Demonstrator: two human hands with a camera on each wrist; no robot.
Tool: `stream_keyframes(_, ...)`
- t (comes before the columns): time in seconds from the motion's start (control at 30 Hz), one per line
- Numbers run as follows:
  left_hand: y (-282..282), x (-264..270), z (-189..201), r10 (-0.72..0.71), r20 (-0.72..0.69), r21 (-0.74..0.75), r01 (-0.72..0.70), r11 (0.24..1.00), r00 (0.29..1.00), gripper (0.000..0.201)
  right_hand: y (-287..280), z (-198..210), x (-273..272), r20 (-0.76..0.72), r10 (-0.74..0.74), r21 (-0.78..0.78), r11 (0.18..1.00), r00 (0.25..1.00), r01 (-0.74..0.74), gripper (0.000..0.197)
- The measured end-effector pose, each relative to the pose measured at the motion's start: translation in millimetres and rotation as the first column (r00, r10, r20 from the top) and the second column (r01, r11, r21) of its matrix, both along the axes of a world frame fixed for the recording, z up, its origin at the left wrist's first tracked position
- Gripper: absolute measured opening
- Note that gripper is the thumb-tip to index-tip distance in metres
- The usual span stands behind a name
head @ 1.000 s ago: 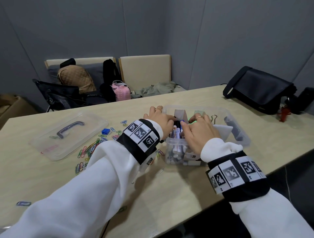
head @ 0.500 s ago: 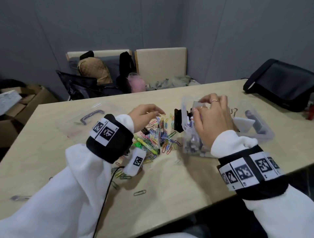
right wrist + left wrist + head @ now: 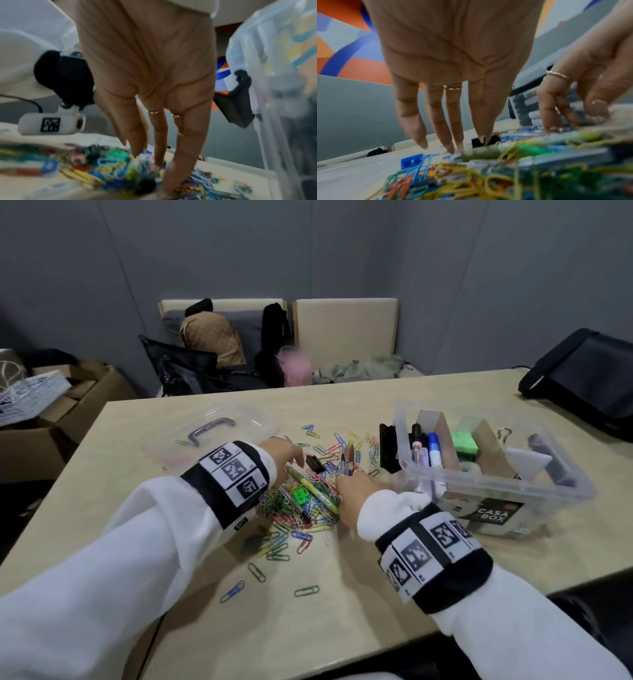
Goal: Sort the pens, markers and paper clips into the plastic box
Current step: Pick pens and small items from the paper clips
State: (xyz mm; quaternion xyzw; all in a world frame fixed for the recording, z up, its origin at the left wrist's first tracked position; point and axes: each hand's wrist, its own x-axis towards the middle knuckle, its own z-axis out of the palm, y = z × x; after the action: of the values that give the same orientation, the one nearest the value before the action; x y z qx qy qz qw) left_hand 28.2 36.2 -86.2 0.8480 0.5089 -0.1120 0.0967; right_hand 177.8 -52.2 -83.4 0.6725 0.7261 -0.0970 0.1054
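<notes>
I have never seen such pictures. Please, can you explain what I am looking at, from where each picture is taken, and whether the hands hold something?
No machine here: a person in white sleeves works with bare hands. One camera sits on the head; one on each wrist looks along the fingers. Both the left hand and the right hand reach into a pile of coloured paper clips on the table, fingers straight, holding nothing. A yellow-green marker lies in the pile. To the right stands the clear plastic box with markers already inside; its lid lies to the left.
</notes>
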Motion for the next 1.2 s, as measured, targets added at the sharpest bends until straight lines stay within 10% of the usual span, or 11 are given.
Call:
stream_keyframes(0.43, 14, 13, 3, -0.008, -0.027, -0.106, 0.005, 0.994, 1.0, 0.027, 22, -1, 0, 0.085, -0.127, -0.072, 0.989, 0.988, 0.133, 0.002)
stream_keyframes(0.87, 11, -23, 23, 0.11, 0.308, -0.098, -0.084, 0.992, 0.945, 0.017, 17, -8, -1, 0.044, -0.213, 0.08, 0.975, 0.976, 0.209, 0.063)
stream_keyframes(1.03, -2, -34, 20, 0.13, 0.662, -0.036, -0.142, 0.989, 0.738, 0.024, 13, -8, 0, 0.033, -0.257, 0.071, 0.965, 0.966, 0.254, 0.052)
stream_keyframes(1.2, -8, -31, 9, 0.101, 0.933, -0.002, -0.276, 0.961, 0.345, 0.036, 15, -6, -3, 0.042, -0.247, 0.044, 0.969, 0.968, 0.245, 0.022)
